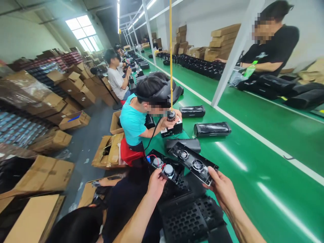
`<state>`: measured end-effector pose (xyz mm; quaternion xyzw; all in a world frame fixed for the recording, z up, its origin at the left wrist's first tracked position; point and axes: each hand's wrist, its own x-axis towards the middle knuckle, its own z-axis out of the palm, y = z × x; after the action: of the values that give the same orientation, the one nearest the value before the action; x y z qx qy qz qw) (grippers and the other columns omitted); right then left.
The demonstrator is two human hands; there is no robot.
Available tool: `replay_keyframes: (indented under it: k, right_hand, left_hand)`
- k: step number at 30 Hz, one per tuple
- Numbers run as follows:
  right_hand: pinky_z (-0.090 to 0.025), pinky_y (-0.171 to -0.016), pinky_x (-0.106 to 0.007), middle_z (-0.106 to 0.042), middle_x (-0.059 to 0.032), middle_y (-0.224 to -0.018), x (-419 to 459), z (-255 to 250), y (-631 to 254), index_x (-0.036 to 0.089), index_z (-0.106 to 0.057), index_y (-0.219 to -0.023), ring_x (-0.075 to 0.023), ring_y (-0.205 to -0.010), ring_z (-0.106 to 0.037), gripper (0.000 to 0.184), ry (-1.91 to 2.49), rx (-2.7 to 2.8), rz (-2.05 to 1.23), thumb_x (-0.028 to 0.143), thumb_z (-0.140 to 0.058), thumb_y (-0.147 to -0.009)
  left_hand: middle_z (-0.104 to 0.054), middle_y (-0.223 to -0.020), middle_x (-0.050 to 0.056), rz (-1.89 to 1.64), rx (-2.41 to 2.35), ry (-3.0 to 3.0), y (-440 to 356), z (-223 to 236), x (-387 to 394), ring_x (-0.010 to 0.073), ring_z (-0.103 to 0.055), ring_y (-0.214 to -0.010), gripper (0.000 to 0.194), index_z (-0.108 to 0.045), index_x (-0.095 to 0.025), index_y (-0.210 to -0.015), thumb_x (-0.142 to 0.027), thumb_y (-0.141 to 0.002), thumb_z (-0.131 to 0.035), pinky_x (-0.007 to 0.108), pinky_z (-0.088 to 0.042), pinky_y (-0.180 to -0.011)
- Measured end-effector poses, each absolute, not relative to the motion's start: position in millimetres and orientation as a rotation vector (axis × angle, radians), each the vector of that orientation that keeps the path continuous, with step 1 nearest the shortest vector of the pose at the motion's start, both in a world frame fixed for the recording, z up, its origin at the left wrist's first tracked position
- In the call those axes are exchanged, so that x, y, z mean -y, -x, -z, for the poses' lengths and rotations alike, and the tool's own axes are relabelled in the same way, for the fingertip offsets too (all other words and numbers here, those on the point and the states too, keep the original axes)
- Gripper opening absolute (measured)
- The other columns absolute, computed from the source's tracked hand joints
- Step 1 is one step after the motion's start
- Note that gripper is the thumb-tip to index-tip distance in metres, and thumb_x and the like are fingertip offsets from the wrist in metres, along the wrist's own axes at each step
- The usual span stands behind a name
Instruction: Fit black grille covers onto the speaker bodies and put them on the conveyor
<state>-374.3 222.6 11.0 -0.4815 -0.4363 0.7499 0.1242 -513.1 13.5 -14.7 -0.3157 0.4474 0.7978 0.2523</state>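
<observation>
My left hand (156, 185) grips a black housing (164, 168) with two round silver speaker drivers and red wires showing inside it. My right hand (220, 186) holds the near end of a long black speaker panel (193, 162) with two round cones, tilted up over the green belt. Both parts meet above a black perforated grille (188, 217) lying under my forearms.
A person in a teal shirt (132, 121) works right ahead with a tool on a yellow hanging cord (170, 57). Black speaker bodies (212, 129) lie on the green conveyor (265, 162). Cardboard boxes (43, 172) crowd the floor at left. Another person (272, 47) sits across at right.
</observation>
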Motion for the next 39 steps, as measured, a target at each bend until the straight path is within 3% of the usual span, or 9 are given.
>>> replay_keyframes:
  k: [5,12,15,18,21,24,28,34,39]
  right_hand:
    - [-0.055,-0.044,-0.019,-0.075,-0.0067,-0.077,-210,-11,413,0.017,-0.066,-0.092,-0.0154,-0.056,-0.073,0.023,1.524,1.300,-2.412,0.039,-0.072,-0.094]
    - [-0.041,-0.027,-0.017,-0.060,-0.0021,-0.047,-213,17,441,0.012,-0.067,-0.089,-0.0126,-0.028,-0.053,0.036,1.729,1.374,-2.486,0.046,-0.065,-0.100]
    - [-0.048,-0.032,-0.018,-0.068,-0.0046,-0.062,-221,26,443,0.010,-0.065,-0.114,-0.0132,-0.034,-0.060,0.034,1.726,1.347,-2.428,0.041,-0.064,-0.101]
    - [-0.060,-0.045,-0.023,-0.077,-0.0136,-0.097,-225,33,442,0.016,-0.053,-0.139,-0.0160,-0.050,-0.073,0.050,1.673,1.299,-2.388,0.033,-0.072,-0.097]
    - [-0.063,-0.049,-0.025,-0.070,-0.0210,-0.128,-224,38,436,0.022,-0.048,-0.148,-0.0166,-0.058,-0.077,0.063,1.633,1.270,-2.371,0.029,-0.075,-0.092]
    - [-0.059,-0.042,-0.021,-0.062,-0.0227,-0.143,-227,41,427,0.025,-0.041,-0.156,-0.0145,-0.056,-0.075,0.074,1.634,1.242,-2.343,0.025,-0.075,-0.090]
    - [-0.057,-0.042,-0.020,-0.061,-0.0232,-0.144,-234,38,410,0.024,-0.035,-0.161,-0.0125,-0.057,-0.074,0.079,1.635,1.185,-2.307,0.024,-0.072,-0.091]
    - [-0.059,-0.047,-0.021,-0.070,-0.0168,-0.129,-233,27,371,0.021,-0.044,-0.155,-0.0126,-0.059,-0.073,0.068,1.613,1.113,-2.299,0.019,-0.069,-0.091]
    - [-0.056,-0.046,-0.021,-0.073,-0.0113,-0.111,-227,17,345,0.019,-0.053,-0.140,-0.0128,-0.057,-0.072,0.056,1.527,1.073,-2.328,0.019,-0.070,-0.087]
  left_hand:
    - [-0.068,-0.075,0.004,-2.171,-1.279,0.903,524,23,-18,0.0142,-0.065,-0.065,0.007,-0.064,-0.014,-0.085,-0.010,-0.088,-0.068,0.026,-0.059,-0.065]
    - [-0.068,-0.080,0.006,-2.066,-1.356,0.902,524,37,-26,0.0158,-0.068,-0.070,0.011,-0.065,-0.014,-0.092,-0.018,-0.087,-0.074,0.029,-0.060,-0.071]
    - [-0.067,-0.082,0.006,-1.961,-1.391,0.892,527,39,-25,0.0186,-0.069,-0.072,0.018,-0.066,-0.014,-0.096,-0.021,-0.086,-0.078,0.036,-0.062,-0.076]
    - [-0.067,-0.087,0.010,-1.860,-1.408,0.869,531,37,-20,0.0237,-0.071,-0.080,0.024,-0.068,-0.013,-0.097,-0.025,-0.083,-0.083,0.044,-0.064,-0.081]
    - [-0.065,-0.095,0.013,-1.826,-1.427,0.861,532,34,-15,0.0253,-0.073,-0.085,0.026,-0.068,-0.012,-0.101,-0.025,-0.084,-0.084,0.044,-0.065,-0.084]
    - [-0.064,-0.099,0.014,-1.830,-1.431,0.860,533,31,-14,0.0244,-0.073,-0.088,0.023,-0.067,-0.012,-0.102,-0.023,-0.087,-0.081,0.041,-0.066,-0.083]
    - [-0.063,-0.100,0.014,-1.845,-1.428,0.859,532,28,-16,0.0240,-0.073,-0.091,0.014,-0.066,-0.011,-0.098,-0.017,-0.090,-0.076,0.039,-0.067,-0.082]
    - [-0.062,-0.101,0.016,-1.898,-1.454,0.870,523,19,-17,0.0247,-0.072,-0.097,0.003,-0.063,-0.011,-0.094,-0.010,-0.095,-0.066,0.038,-0.066,-0.086]
    - [-0.063,-0.105,0.017,-2.002,-1.530,0.863,523,-1,-9,0.0238,-0.071,-0.101,0.006,-0.064,-0.012,-0.095,-0.006,-0.095,-0.064,0.041,-0.063,-0.096]
